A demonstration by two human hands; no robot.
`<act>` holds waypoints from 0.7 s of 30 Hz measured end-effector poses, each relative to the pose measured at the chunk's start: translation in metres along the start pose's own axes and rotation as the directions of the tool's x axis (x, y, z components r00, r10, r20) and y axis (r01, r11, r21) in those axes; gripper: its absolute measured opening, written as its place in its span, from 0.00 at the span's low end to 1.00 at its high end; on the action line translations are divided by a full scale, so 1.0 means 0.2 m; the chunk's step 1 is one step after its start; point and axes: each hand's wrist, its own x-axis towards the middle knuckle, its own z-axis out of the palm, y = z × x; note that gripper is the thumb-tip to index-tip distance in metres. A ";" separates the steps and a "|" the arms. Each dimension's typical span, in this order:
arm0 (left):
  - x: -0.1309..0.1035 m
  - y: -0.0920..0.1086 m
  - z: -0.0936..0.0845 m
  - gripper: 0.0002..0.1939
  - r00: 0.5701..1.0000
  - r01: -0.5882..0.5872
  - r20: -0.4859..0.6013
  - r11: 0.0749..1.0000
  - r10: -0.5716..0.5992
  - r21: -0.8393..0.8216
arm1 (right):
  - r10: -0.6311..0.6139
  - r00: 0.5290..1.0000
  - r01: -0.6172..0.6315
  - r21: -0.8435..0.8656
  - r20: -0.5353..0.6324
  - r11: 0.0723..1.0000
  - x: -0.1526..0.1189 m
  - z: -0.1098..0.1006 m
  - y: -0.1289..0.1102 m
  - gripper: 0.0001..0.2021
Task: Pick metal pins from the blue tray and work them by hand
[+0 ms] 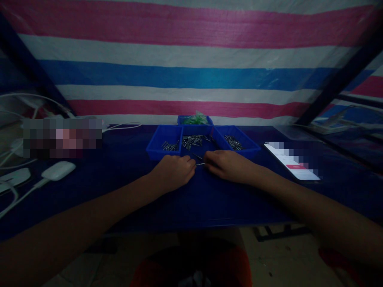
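Note:
My left hand (173, 172) and my right hand (226, 164) are close together over the blue table, in front of the bins. A thin, shiny metal rod (200, 164) spans the small gap between their fingertips. Both hands are closed, with the fingers pinched at either end of it. Just behind my fingers lies another dark, slim piece (196, 156). Small metal pieces (193, 140) are heaped between a left blue bin (157, 139) and a right blue bin (247, 141). Each of these bins contains more such metal pieces.
Behind the heap stands a third blue bin (179, 120) with green and clear plastic bags (196, 118). On the right lies a lit phone (287, 161). White cables and a white charger (58, 170) are at the left. A striped sheet (191, 75) hangs behind the table (209, 203).

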 end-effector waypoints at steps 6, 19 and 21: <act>0.00 0.00 0.01 0.15 1.000 0.004 -0.026 1.000 -0.004 -0.013 | 0.038 0.999 -0.038 -0.020 -0.012 0.999 0.00 0.00 0.00 0.03; 0.00 0.00 0.00 0.11 1.000 0.008 -0.006 1.000 -0.008 -0.008 | 0.042 0.998 -0.044 -0.059 -0.035 0.997 0.00 0.01 0.00 0.07; 0.00 0.00 0.00 0.10 1.000 0.005 -0.002 1.000 -0.005 0.001 | 0.040 0.998 -0.042 -0.050 -0.041 0.998 0.00 0.01 0.00 0.07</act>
